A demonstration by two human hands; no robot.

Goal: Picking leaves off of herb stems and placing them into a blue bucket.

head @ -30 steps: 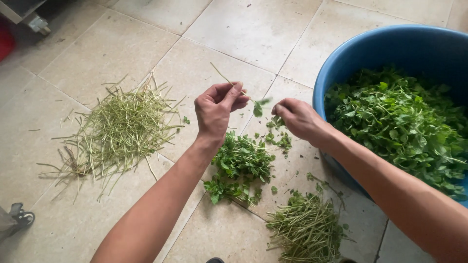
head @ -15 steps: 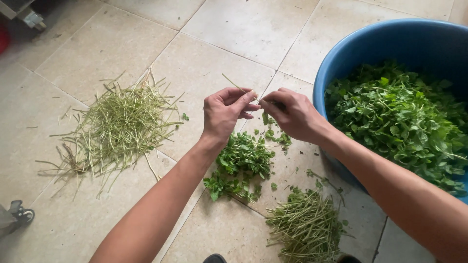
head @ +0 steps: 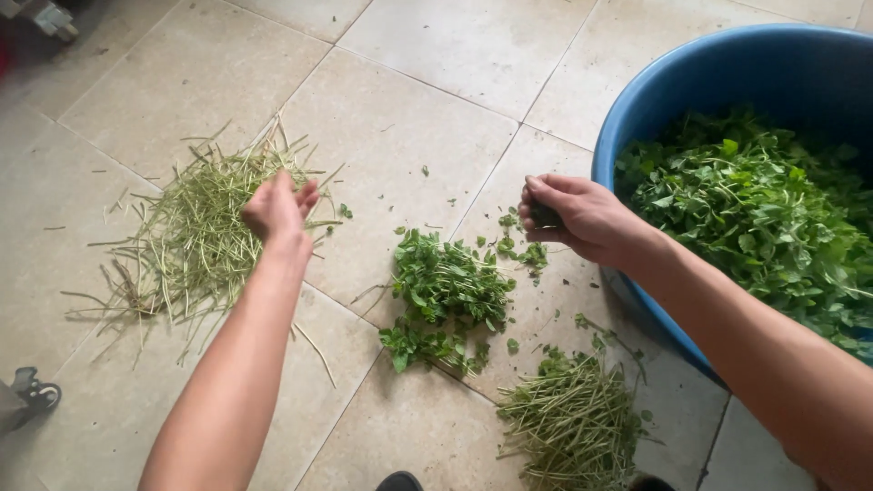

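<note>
Head view, items listed from nearest to farthest.

Shoe tip [head: 400,481]: dark, at the bottom edge, on the tiled floor [head: 436,118].

Bundle of leafy stems [head: 575,423]: lies on the floor just ahead of the shoe, stems fanned toward the bottom edge, a few leaves at its upper end.

Small wheel [head: 35,397]: grey, at the lower left edge.

Pile of picked leaves [head: 446,295]: dark green, on the floor between the two forearms, near the middle of the view. Loose leaf scraps [head: 520,247] lie just beside it, toward the right hand.

Left hand [head: 277,207]: stretched out over the near edge of the heap of bare stems [head: 195,236], fingers loosely curled with tips pointing down. Whether it grips a stem cannot be told; the palm faces away.

Heap of bare stems: pale green, stripped, spread loosely on the floor at left, well apart from the leaf pile.

Right hand [head: 577,218]: held above the floor just beside the tub's near wall, fingers clenched around a small dark green pinch of leaves [head: 544,216].

Blue plastic tub [head: 691,82]: round, at right, holding a large mass of leafy greens [head: 764,218].
</note>
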